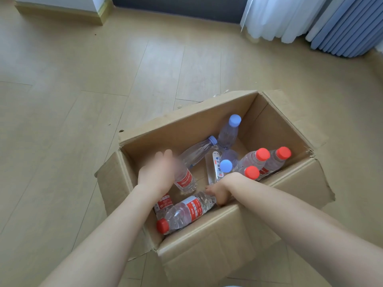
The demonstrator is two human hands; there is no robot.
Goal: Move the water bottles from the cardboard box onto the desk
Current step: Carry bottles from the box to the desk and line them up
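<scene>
An open cardboard box sits on the floor with several water bottles inside. My left hand, blurred by motion, covers the top of a tilted red-labelled bottle and seems to grip it. Near the front wall lies a red-capped bottle, and my right hand curls down onto its base end. Whether those fingers hold it is hidden. Beside the lying bottle another red-labelled bottle is partly covered by my left wrist. Blue-capped bottles and red-capped bottles fill the far and right side. No desk is in view.
The box stands on a light wooden floor with its flaps folded outward. White curtains and blue pleated curtains hang at the back right. A wall corner with skirting is at the back left.
</scene>
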